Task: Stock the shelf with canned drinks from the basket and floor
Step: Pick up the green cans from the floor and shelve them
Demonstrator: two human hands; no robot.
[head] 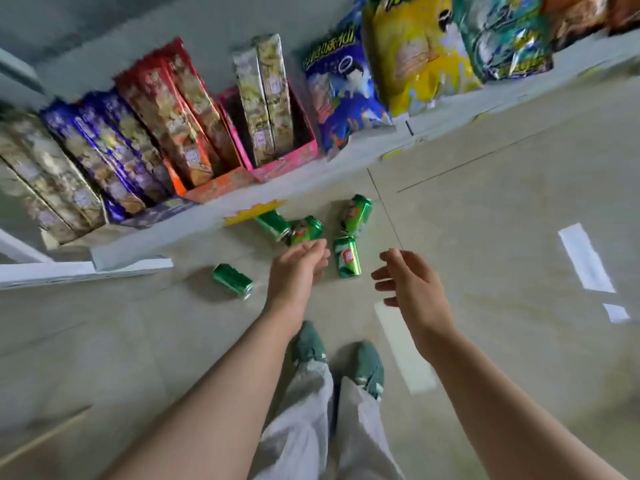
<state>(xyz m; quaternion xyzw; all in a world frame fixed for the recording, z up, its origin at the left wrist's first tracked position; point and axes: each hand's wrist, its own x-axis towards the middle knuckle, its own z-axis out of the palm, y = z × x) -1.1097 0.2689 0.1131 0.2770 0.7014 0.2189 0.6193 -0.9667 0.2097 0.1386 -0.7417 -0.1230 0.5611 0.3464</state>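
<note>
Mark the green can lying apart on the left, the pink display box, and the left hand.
green can lying apart (232, 280): head view, middle of its side.
pink display box (289, 163): head view, its front wall.
left hand (297, 268): head view, back of the hand.

The person wore loose, pale grey trousers (304, 431) in the lower centre of the frame, hems bunched over dull green fabric shoes (369, 367) flecked with white. Both forearms (214, 393) were bare up to the left hand (298, 268) and right hand (412, 282)
</note>
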